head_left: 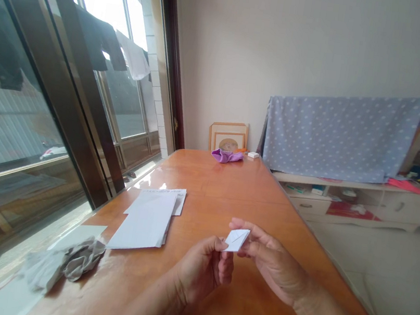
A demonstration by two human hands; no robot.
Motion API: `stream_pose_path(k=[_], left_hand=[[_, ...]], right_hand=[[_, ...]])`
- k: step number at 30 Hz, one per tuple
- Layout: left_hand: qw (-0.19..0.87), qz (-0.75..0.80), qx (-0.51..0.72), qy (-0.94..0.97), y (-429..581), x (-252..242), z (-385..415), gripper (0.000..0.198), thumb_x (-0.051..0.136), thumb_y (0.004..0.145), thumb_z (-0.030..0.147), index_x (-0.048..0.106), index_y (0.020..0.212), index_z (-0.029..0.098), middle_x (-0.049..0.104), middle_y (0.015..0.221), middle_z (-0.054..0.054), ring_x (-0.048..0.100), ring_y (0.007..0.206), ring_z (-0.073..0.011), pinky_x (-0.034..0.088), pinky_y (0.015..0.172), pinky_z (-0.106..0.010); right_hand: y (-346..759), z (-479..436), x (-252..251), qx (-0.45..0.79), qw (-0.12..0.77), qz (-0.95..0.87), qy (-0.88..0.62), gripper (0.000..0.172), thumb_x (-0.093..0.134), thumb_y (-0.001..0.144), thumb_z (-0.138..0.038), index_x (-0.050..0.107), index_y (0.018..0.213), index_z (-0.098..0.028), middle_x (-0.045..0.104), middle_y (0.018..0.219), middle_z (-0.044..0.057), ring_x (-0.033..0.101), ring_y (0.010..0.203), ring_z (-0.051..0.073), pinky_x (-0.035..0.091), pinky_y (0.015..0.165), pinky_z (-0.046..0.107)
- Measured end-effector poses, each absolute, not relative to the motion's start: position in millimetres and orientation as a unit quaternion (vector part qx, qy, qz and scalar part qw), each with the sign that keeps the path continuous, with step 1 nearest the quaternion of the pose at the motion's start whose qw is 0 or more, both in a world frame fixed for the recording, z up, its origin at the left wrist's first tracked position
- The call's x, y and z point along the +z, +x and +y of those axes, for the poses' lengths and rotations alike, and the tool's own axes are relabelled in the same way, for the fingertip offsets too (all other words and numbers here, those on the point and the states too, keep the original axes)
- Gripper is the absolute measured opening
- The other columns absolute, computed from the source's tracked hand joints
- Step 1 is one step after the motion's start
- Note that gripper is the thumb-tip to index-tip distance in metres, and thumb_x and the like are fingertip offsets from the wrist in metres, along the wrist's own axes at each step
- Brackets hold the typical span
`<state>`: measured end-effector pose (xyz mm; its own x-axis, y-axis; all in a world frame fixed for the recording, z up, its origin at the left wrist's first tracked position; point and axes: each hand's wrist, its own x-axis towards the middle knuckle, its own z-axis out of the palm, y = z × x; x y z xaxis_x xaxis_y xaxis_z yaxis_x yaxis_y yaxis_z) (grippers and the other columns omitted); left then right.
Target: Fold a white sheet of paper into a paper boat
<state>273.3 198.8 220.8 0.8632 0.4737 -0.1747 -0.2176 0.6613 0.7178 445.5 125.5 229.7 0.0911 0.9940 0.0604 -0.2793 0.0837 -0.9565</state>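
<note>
A small folded piece of white paper (237,239) is held above the wooden table (224,191), with crease lines showing on its upper face. My left hand (205,264) pinches its lower left corner between thumb and curled fingers. On the other side, my right hand (273,262) has its fingers closed along the paper's right edge, the index finger reaching behind its top. Part of the right fingertips is hidden by the paper. To the left of my hands lies a stack of white paper sheets (147,219).
A crumpled grey cloth (82,258) lies at the table's left edge, partly over more paper. At the far end sit a purple cloth (227,156) and a small white box (253,155). Glass sliding doors (44,101) stand left; a low white cabinet (396,206) stands right.
</note>
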Motion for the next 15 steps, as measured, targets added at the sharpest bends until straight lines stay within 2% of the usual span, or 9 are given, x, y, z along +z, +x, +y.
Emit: stream_pose_path(k=[3, 7, 11, 13, 15], left_hand=[[0.901, 0.158, 0.147, 0.375, 272.1, 219.6, 201.0, 0.021, 0.054, 0.08, 0.033, 0.056, 0.068, 0.016, 0.044, 0.054, 0.002, 0.039, 0.048, -0.0106, 0.03, 0.053, -0.025], [0.849, 0.224, 0.161, 0.45, 277.1, 212.3, 203.9, 0.042, 0.048, 0.089, 0.049, 0.066, 0.082, 0.012, 0.058, 0.063, -0.004, 0.05, 0.052, -0.013, 0.037, 0.058, -0.027], [0.798, 0.268, 0.266, 0.471, 281.5, 206.9, 204.9, 0.06, 0.046, 0.09, 0.069, 0.066, 0.088, 0.012, 0.066, 0.078, -0.009, 0.056, 0.066, -0.0154, 0.041, 0.065, -0.028], [0.773, 0.254, 0.289, 0.504, 281.0, 208.5, 203.2, 0.057, 0.053, 0.088, 0.069, 0.066, 0.087, 0.013, 0.067, 0.081, -0.009, 0.056, 0.07, -0.0157, 0.041, 0.067, -0.028], [0.742, 0.244, 0.294, 0.551, 279.5, 212.1, 200.5, 0.048, 0.064, 0.086, 0.061, 0.066, 0.082, 0.013, 0.066, 0.078, -0.008, 0.054, 0.07, -0.0144, 0.04, 0.068, -0.027]], right_hand=[[444.3, 125.3, 229.9, 0.5, 0.591, -0.455, -0.439, 0.028, 0.072, 0.086, -0.04, 0.073, 0.109, -0.023, 0.071, 0.108, 0.004, 0.056, 0.108, 0.024, 0.034, 0.101, 0.039], [449.5, 129.7, 226.0, 0.456, 0.598, -0.465, -0.467, 0.024, 0.065, 0.091, -0.042, 0.072, 0.097, -0.02, 0.069, 0.088, 0.002, 0.053, 0.084, 0.018, 0.038, 0.08, 0.032], [452.5, 131.9, 221.5, 0.444, 0.601, -0.45, -0.489, 0.023, 0.064, 0.092, -0.041, 0.07, 0.093, -0.019, 0.066, 0.086, 0.002, 0.047, 0.073, 0.015, 0.035, 0.066, 0.029], [451.4, 131.3, 220.7, 0.436, 0.596, -0.448, -0.503, 0.024, 0.064, 0.091, -0.041, 0.068, 0.089, -0.018, 0.064, 0.082, 0.001, 0.046, 0.07, 0.014, 0.035, 0.065, 0.029], [449.4, 130.0, 221.2, 0.428, 0.591, -0.449, -0.515, 0.024, 0.065, 0.091, -0.041, 0.067, 0.086, -0.018, 0.063, 0.08, 0.001, 0.046, 0.07, 0.014, 0.035, 0.065, 0.028]])
